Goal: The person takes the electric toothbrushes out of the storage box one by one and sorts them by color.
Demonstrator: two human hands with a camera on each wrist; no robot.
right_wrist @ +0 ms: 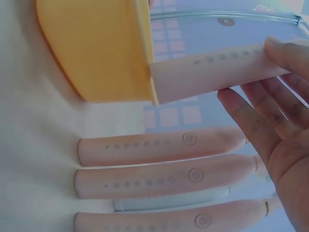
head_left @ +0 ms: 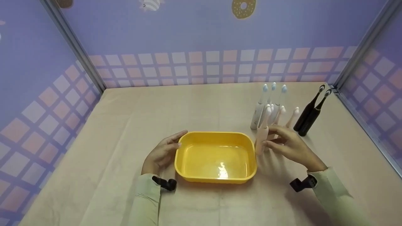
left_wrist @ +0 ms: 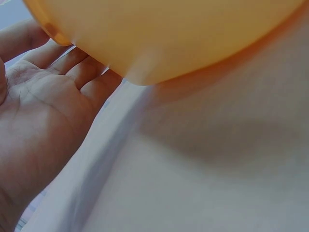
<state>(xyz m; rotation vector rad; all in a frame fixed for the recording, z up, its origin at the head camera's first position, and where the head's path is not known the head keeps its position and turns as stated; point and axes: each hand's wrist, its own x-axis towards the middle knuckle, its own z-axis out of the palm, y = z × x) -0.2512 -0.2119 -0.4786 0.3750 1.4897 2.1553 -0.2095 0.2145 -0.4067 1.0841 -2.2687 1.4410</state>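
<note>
My left hand (head_left: 162,153) holds the yellow plastic tub (head_left: 216,180) at its left end, the thumb by the rim and the fingers along the outer wall. A pink electric toothbrush (head_left: 262,138) is upright in my right hand (head_left: 287,144), pinched between thumb and fingers. Its lower end overlaps the tub's right rim in the right wrist view, and its brush head points up. Below it in that view, more pink electric toothbrushes (right_wrist: 159,149) stand on the cloth, close to the hand.
White electric toothbrushes (head_left: 257,116) with pale blue heads stand behind the pink ones. Two black electric toothbrushes (head_left: 310,121) stand farther right. Beige cloth (head_left: 150,106) covers the table, with patterned panels (head_left: 201,34) and metal posts (head_left: 73,44) around it.
</note>
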